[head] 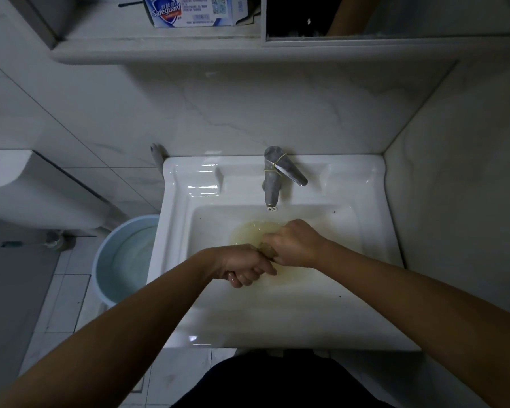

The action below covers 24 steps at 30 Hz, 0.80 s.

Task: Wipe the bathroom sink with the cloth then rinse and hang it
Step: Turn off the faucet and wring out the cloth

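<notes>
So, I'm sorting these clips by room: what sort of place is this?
Most likely a home bathroom: a white sink with a metal faucet, a soap box on the shelf above, and a blue bucket beside the sink.

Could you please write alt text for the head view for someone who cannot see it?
Seen from above, a left hand and a right hand grip a small brownish cloth between them over a white sink with yellowish water in it. A metal tap stands behind; a blue bucket of water sits on the floor to the left.
</notes>
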Motion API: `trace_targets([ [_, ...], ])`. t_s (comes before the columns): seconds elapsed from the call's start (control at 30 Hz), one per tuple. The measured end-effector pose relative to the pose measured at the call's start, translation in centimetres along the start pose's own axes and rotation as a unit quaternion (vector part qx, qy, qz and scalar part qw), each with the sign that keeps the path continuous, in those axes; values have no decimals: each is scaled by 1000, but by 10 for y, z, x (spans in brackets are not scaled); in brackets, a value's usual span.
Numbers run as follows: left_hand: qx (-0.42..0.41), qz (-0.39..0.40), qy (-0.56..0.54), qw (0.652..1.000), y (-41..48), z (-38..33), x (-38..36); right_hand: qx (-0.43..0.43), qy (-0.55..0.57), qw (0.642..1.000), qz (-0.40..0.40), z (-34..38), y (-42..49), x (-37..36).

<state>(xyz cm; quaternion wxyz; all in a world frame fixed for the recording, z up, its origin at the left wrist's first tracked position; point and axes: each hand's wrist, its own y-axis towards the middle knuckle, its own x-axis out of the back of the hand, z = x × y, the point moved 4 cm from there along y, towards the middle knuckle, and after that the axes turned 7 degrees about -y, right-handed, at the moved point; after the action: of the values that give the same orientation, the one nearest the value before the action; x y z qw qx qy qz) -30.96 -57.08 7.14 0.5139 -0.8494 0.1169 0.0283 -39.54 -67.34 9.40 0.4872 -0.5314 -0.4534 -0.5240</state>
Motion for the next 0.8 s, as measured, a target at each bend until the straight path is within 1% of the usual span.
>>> trace_targets([
  [0.1,-10,46,-65,997,-2,5,-6,28,-6,999,-20,0,0,5],
  [0.17,-15,33,-61,997,-4,5,-7,35,-5,999,-34,-1,-1,5],
  [0.2,-16,2,-38,999,-5,3,-6,29,4,999,-26,-1,-2,3],
  [0.27,-35,-106,60,992,-6,0,-2,-18,39,999,23,-4,-3,-3],
  [0.3,-55,-179,135,973,-7,-2,-1,-51,63,996,45,-5,-6,-7],
  [0.37,-93,-317,275,903,-8,0,-3,-129,149,978,65,-4,-17,-13],
  [0.4,-114,-361,289,879,-10,5,-7,-166,213,960,72,-2,-25,-15],
  [0.43,-137,-386,261,874,-10,12,-10,-198,277,937,73,1,-34,-17],
  [0.47,-154,-396,208,881,-9,20,-13,-227,332,914,63,4,-43,-18],
  [0.53,-181,-400,65,896,-6,37,-17,-277,420,864,26,11,-63,-18],
  [0.57,-194,-397,-14,897,-7,45,-21,-298,462,835,6,14,-72,-17],
  [0.63,-218,-382,-174,881,-9,56,-32,-329,526,784,-27,21,-85,-16],
  [0.67,-225,-365,-259,866,-10,60,-39,-346,539,767,-36,24,-90,-17],
  [0.73,-232,-296,-409,832,-12,59,-54,-371,540,754,-45,29,-94,-15],
  [0.77,-236,-261,-447,823,-12,57,-60,-378,540,751,-49,32,-95,-14],
  [0.8,-240,-238,-459,821,-13,53,-65,-379,541,749,-51,35,-94,-13],
])
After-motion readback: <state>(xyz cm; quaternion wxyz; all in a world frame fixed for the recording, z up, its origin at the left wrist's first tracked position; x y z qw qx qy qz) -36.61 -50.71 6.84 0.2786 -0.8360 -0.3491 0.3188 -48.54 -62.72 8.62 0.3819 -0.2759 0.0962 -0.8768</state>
